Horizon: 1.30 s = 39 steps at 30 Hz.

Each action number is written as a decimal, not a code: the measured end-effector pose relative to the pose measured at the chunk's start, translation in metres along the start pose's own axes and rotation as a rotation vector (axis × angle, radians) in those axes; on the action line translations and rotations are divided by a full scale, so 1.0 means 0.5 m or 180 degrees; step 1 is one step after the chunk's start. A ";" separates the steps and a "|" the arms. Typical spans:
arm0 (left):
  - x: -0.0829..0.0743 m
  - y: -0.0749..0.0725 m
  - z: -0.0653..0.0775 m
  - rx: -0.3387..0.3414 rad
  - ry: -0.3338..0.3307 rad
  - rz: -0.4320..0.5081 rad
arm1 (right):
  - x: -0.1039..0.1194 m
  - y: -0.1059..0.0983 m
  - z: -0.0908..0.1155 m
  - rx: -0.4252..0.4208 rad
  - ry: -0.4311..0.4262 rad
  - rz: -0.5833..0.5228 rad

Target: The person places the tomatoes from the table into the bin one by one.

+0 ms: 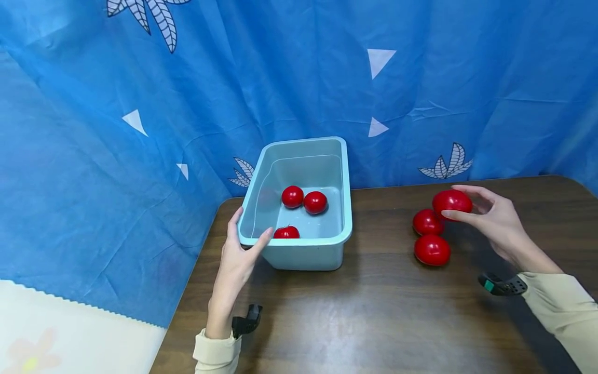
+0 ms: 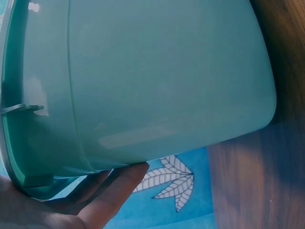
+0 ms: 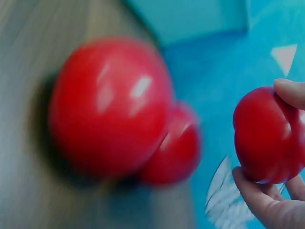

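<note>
Head view is showing the right hand gripping a red tomato between thumb and fingers, just beside two more tomatoes that are resting on the table. Well apart from these, the left hand is grasping the near-left corner of a light-blue bin, its fingers reaching along the outer side wall. Three other tomatoes are lying inside the bin, one near the front wall. Blue cloth is hanging behind.
</note>
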<state>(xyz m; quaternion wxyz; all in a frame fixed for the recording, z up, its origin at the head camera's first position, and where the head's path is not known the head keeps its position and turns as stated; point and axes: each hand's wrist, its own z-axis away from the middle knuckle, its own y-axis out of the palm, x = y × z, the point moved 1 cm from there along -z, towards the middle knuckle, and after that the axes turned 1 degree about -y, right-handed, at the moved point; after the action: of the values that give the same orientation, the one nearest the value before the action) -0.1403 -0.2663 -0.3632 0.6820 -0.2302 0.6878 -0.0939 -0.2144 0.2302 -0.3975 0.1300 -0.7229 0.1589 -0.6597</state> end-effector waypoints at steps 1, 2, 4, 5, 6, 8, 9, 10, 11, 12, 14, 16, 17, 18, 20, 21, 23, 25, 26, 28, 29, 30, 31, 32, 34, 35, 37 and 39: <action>0.001 0.000 -0.001 -0.0002 -0.0002 0.0003 | 0.017 0.007 -0.003 0.0034 0.0010 -0.0084; 0.001 -0.001 -0.001 -0.0008 -0.0004 0.0004 | 0.036 0.015 -0.006 0.0074 0.0012 -0.0162; 0.002 -0.003 -0.001 -0.0030 -0.0020 -0.0010 | 0.075 0.034 -0.012 0.0199 -0.0033 -0.0312; 0.004 -0.004 -0.001 -0.0043 -0.0030 -0.0016 | 0.095 0.043 -0.015 0.0277 -0.0071 -0.0393; 0.004 -0.005 0.000 -0.0057 -0.0037 -0.0022 | 0.117 0.055 -0.016 0.0348 -0.0096 -0.0458; 0.006 -0.008 0.002 -0.0079 -0.0043 -0.0032 | 0.162 0.078 -0.018 0.0507 -0.0202 -0.0568; 0.006 -0.009 0.002 -0.0086 -0.0045 -0.0037 | 0.185 0.091 -0.018 0.0580 -0.0257 -0.0604; 0.006 -0.010 0.002 -0.0091 -0.0041 -0.0033 | 0.207 0.104 -0.018 0.0646 -0.0304 -0.0667; 0.006 -0.010 0.002 -0.0094 -0.0035 -0.0035 | 0.230 0.118 -0.019 0.0694 -0.0348 -0.0700; 0.005 -0.010 0.002 -0.0096 -0.0029 -0.0034 | 0.252 0.132 -0.020 0.0746 -0.0388 -0.0737; 0.004 -0.009 0.000 -0.0092 -0.0006 -0.0020 | 0.292 0.158 -0.023 0.0855 -0.0492 -0.0793; 0.003 -0.007 0.000 -0.0078 -0.0003 -0.0016 | 0.329 0.181 -0.028 0.0952 -0.0600 -0.0831; 0.002 -0.006 0.000 -0.0072 0.0000 -0.0015 | 0.346 0.191 -0.032 0.0996 -0.0651 -0.0832; 0.002 -0.005 -0.001 -0.0070 0.0006 -0.0011 | 0.362 0.201 -0.036 0.1039 -0.0707 -0.0842; 0.001 -0.003 -0.003 -0.0066 0.0017 -0.0006 | 0.393 0.221 -0.048 0.1103 -0.0821 -0.0853; 0.001 -0.003 -0.003 -0.0066 0.0021 -0.0007 | 0.407 0.232 -0.055 0.1121 -0.0879 -0.0845; 0.001 -0.003 -0.004 -0.0071 0.0031 -0.0011 | 0.431 0.254 -0.071 0.1169 -0.0968 -0.0830; 0.000 -0.003 -0.006 -0.0071 0.0033 -0.0017 | 0.449 0.277 -0.086 0.1203 -0.1005 -0.0795; 0.000 -0.003 -0.005 -0.0066 0.0030 -0.0020 | 0.455 0.287 -0.093 0.1219 -0.1010 -0.0774; 0.000 -0.002 -0.006 -0.0061 0.0026 -0.0018 | 0.461 0.310 -0.107 0.1246 -0.0977 -0.0759; -0.001 -0.001 -0.006 -0.0055 0.0026 -0.0015 | 0.462 0.321 -0.113 0.1261 -0.0935 -0.0759; 0.000 0.000 -0.006 -0.0052 0.0025 -0.0011 | 0.462 0.331 -0.119 0.1271 -0.0888 -0.0750; 0.000 0.000 -0.005 -0.0047 0.0028 0.0004 | 0.460 0.341 -0.124 0.1280 -0.0847 -0.0730; 0.000 0.001 -0.004 -0.0043 0.0023 0.0012 | 0.459 0.350 -0.129 0.1296 -0.0804 -0.0714; 0.000 0.002 -0.004 -0.0042 0.0009 0.0010 | 0.455 0.364 -0.136 0.1311 -0.0728 -0.0689; -0.001 0.002 -0.004 -0.0044 0.0001 0.0008 | 0.454 0.369 -0.139 0.1314 -0.0701 -0.0667; -0.001 0.003 -0.004 -0.0050 -0.0014 0.0002 | 0.450 0.376 -0.144 0.1321 -0.0677 -0.0641; -0.002 0.004 -0.005 -0.0062 -0.0024 -0.0018 | 0.449 0.380 -0.146 0.1328 -0.0659 -0.0656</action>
<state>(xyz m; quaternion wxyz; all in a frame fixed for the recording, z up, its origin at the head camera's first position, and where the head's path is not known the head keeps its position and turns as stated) -0.1432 -0.2649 -0.3631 0.6820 -0.2391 0.6855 -0.0883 -0.2804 -0.0323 -0.2613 0.2241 -0.7565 -0.0693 -0.6105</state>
